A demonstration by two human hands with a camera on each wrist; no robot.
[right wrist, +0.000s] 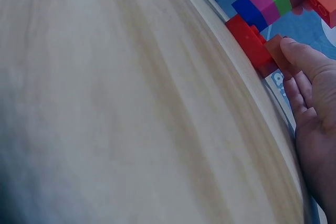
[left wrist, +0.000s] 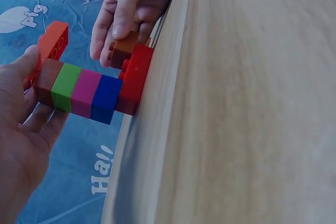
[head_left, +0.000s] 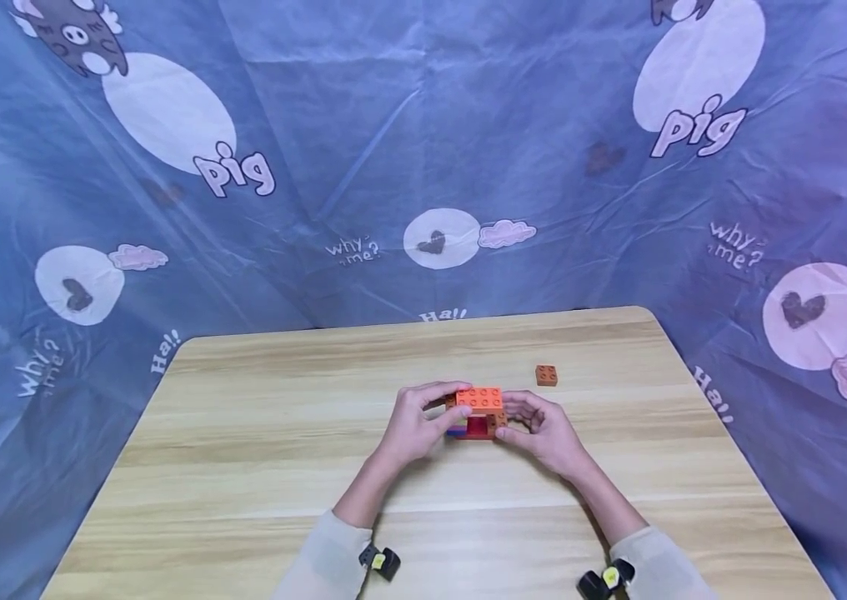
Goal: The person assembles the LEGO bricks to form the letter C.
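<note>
An upright stack rises from one end of a long red brick (left wrist: 135, 80) on the table: blue brick (left wrist: 107, 99), pink brick (left wrist: 85, 93), green brick (left wrist: 65, 86), then a brown brick (left wrist: 48, 81) on top. My left hand (head_left: 418, 423) grips an orange brick (head_left: 479, 400) at the top of this stack, its studs facing up and one end reaching out toward the right. At the other end of the red brick, my right hand (head_left: 553, 432) pinches a second brown brick (right wrist: 278, 53) between thumb and fingers, right at the red studs.
A loose brown brick (head_left: 546, 375) with studs up lies behind my right hand on the wooden table (head_left: 258, 450). Blue printed cloth (head_left: 333, 167) hangs around the table's back and sides. Black straps (head_left: 381, 561) sit on both wrists.
</note>
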